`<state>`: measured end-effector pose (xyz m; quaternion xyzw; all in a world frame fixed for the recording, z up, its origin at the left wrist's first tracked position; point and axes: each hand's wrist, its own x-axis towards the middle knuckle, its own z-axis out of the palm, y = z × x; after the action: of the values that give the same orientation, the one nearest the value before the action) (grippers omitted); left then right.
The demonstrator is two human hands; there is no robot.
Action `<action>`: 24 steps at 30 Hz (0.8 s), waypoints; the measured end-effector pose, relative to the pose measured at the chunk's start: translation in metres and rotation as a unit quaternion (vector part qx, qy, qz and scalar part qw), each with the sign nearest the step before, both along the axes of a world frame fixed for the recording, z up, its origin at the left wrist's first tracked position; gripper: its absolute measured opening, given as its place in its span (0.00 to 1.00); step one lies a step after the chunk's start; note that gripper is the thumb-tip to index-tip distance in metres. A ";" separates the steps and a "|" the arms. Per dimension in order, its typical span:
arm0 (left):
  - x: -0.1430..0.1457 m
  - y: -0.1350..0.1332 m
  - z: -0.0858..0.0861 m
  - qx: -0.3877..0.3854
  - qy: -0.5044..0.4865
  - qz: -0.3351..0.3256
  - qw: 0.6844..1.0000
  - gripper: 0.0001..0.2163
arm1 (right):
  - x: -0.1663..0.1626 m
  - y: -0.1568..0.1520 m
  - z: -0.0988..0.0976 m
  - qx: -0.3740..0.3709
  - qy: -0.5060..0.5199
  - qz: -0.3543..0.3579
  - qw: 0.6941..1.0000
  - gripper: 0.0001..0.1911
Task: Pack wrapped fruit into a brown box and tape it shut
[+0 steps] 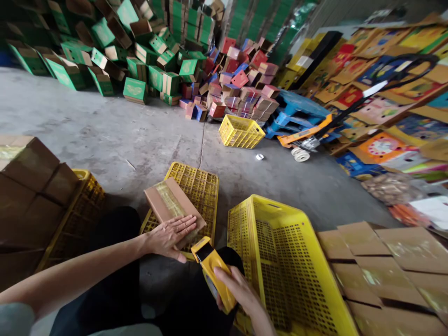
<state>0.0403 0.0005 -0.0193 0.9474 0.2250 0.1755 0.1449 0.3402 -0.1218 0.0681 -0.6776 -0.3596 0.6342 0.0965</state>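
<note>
Floor (154,135): grey concrete, scuffed, with a seam running away from the viewer.
Far left: green boxes (135,88), heaped loosely, some gaping. Far centre: red boxes (231,88), partly strapped in stacks; before them, a yellow basket (241,133). Far right: blue pallets (294,105), an orange pallet truck (304,130) with black handle, and a wall of printed cartons (381,144).
Near left: brown boxes (28,186), stacked beside a crate. Near right: a yellow crate (245,228), upright, walls perforated; past it, further brown boxes, tape across their tops.

Carton (171,200): plain brown, flat, oblong; one broad strip of glossy, yellowish tape along its upper face. Location: on a grid-topped yellow stand (199,186), between the person's legs and the basket. Long axis diagonal, far end forward and to the left, near end back and to the right; tape parallel to that axis.
Left hand (171,235): laid flat, palm down, across the carton's near part, fingers extended to the right.
Tape gun (213,266): yellow body, dark band near the head; head forward and slightly left, near the carton's close end. Contact between the two cannot be made out. Right hand (234,284): wrapped about the gun's body.
</note>
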 end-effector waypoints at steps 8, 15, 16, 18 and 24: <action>0.014 -0.025 0.004 -0.005 0.037 -0.024 0.999 0.53 | -0.001 0.005 -0.001 0.008 0.030 0.027 0.999 0.37; 0.017 -0.028 0.000 -0.014 0.030 -0.016 0.999 0.52 | 0.009 -0.013 -0.002 -0.007 -0.027 0.002 1.000 0.37; 0.017 -0.028 0.000 -0.015 0.030 -0.015 0.999 0.52 | 0.011 -0.016 -0.002 -0.006 -0.029 0.002 1.000 0.37; 0.016 -0.027 0.000 -0.021 0.031 -0.014 0.999 0.53 | 0.017 -0.021 -0.003 -0.002 -0.033 -0.003 0.999 0.35; 0.018 -0.028 0.008 -0.055 0.011 -0.026 0.998 0.50 | 0.015 -0.002 -0.003 -0.015 -0.054 0.037 0.998 0.27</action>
<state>0.0579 -0.0271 -0.0112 0.9454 0.2115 0.1488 0.1984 0.3552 -0.1240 0.0654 -0.6988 -0.3790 0.6051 0.0432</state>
